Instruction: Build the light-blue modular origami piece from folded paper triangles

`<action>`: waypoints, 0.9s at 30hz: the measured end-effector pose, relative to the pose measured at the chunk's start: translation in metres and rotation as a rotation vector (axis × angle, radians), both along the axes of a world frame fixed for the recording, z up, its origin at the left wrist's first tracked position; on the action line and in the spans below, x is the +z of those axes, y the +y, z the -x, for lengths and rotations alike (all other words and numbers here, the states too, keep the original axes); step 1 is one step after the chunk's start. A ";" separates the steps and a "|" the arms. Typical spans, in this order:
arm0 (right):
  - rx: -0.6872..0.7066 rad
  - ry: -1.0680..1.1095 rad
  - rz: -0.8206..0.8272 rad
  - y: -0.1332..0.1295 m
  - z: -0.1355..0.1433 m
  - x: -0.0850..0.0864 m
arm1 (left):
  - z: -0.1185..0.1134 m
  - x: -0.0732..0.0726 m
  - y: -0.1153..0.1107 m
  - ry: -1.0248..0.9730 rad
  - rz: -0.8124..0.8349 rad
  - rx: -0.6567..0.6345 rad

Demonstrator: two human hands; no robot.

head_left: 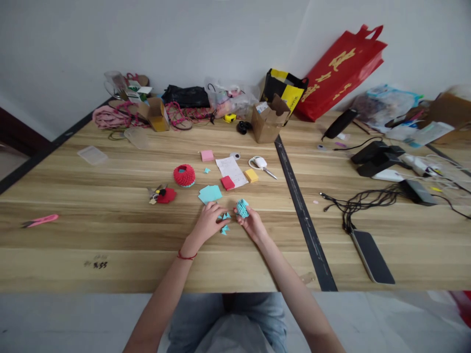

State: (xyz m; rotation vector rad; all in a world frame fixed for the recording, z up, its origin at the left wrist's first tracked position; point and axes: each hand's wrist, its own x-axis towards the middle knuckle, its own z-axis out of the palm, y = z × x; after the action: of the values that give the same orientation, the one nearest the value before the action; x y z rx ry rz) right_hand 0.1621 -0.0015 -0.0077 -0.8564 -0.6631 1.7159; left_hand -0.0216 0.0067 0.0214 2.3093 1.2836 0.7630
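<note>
My right hand point(253, 225) is closed around a light-blue piece built of folded paper units point(242, 208), held just above the table. My left hand point(210, 220) rests low over the wood with its fingers apart, beside several small blue folded paper triangles point(224, 229). Whether its fingertips touch a triangle is hard to make out. Just beyond that hand lie blue paper sheets point(210, 194). Farther left stands a round red folded-paper bowl shape point(184, 175) with blue at its base. A single blue triangle point(207, 170) sits to its right.
Red point(227, 183), yellow point(251, 175) and pink paper stacks point(207, 155) lie around a printed sheet point(231, 169). Scissors point(157, 193) are at left, a pink cutter point(41, 220) farther out. A cardboard box point(269, 120) and bags line the wall; cables point(362, 203) and a power bank point(373, 257) lie right.
</note>
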 end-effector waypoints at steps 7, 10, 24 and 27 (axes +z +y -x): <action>-0.007 0.022 0.017 0.000 0.000 -0.002 | 0.017 0.003 0.011 -0.133 0.026 0.095; 0.003 -0.016 -0.002 0.001 0.000 -0.005 | 0.028 0.006 0.015 -0.124 0.066 0.066; 0.017 0.005 -0.009 -0.003 0.005 0.005 | 0.027 -0.007 0.014 0.099 0.030 -0.146; 0.000 -0.008 -0.024 -0.004 0.007 0.006 | 0.025 -0.007 0.013 0.120 0.039 -0.161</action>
State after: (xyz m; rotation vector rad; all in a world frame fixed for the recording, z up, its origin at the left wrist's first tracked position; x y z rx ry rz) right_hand 0.1554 -0.0054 -0.0021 -0.8467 -0.6874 1.7019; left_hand -0.0470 0.0195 0.0142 2.4233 1.1337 0.5492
